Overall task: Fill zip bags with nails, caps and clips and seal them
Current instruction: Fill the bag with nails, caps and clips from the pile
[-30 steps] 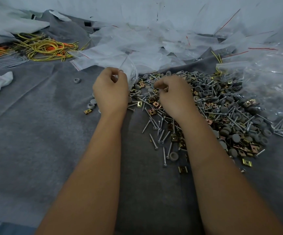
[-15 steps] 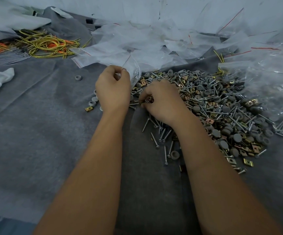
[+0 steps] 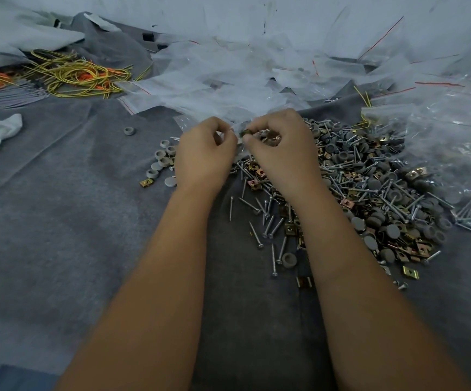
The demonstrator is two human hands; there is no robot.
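A small clip [image 3: 246, 133] is pinched in the right hand [image 3: 280, 153] at the mouth of a clear zip bag [image 3: 235, 126] gripped by the curled left hand [image 3: 204, 153], above the grey cloth [image 3: 59, 221], with the pile of nails, caps and clips [image 3: 369, 198] spread toward its right edge.

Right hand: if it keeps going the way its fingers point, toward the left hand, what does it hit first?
Probably the clear zip bag that the left hand pinches open. The right hand holds a small brass clip right at the bag's mouth, with the left hand's fingers just beyond. Depth is unclear.
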